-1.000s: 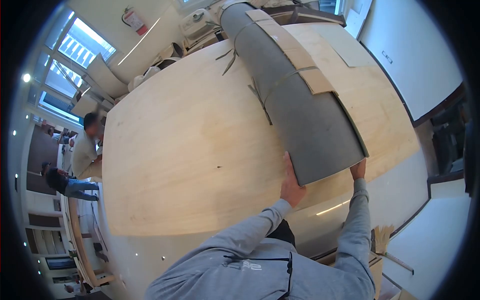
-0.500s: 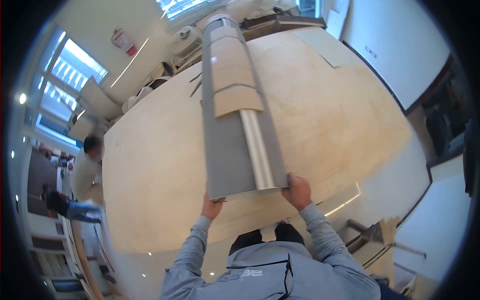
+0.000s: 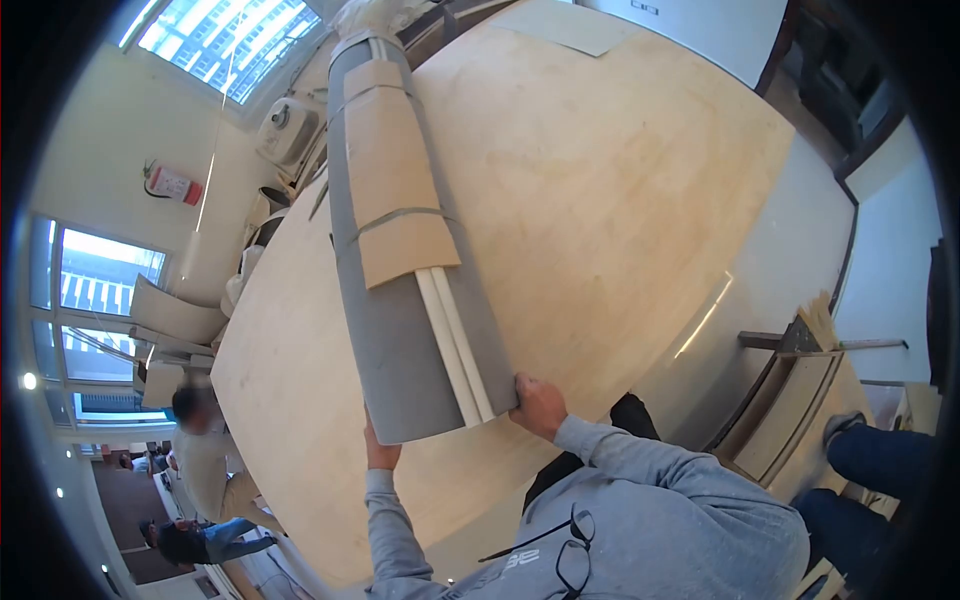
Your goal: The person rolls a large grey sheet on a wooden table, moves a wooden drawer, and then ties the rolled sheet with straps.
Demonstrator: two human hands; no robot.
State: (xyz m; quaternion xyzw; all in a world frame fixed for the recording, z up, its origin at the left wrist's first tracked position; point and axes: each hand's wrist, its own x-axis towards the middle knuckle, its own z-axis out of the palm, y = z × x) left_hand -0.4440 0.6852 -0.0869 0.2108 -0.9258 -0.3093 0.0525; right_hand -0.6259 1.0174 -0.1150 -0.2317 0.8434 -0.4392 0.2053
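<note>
A long grey curved panel (image 3: 400, 350) stretches away from me over a pale wooden table. Brown cardboard (image 3: 395, 160) lies along its top under dark straps (image 3: 400, 215). From beneath the cardboard two white strips (image 3: 455, 345) run side by side to the near end. My left hand (image 3: 381, 450) is closed on the near left edge, its fingers partly hidden by the panel. At the near right corner my right hand (image 3: 538, 406) grips the other edge.
The wooden table (image 3: 590, 210) spreads beneath the panel, with a flat pale sheet (image 3: 570, 28) at its far edge. A co-worker (image 3: 205, 450) stands left of it. Blue-trousered legs (image 3: 880, 460) show at the right, beside a wooden stand (image 3: 780, 410). A fire extinguisher (image 3: 175, 186) hangs on the wall.
My view has turned, and the panel now appears farther left, its near end lower. Both hands keep their hold on it. Another person's legs have come into view at the right.
</note>
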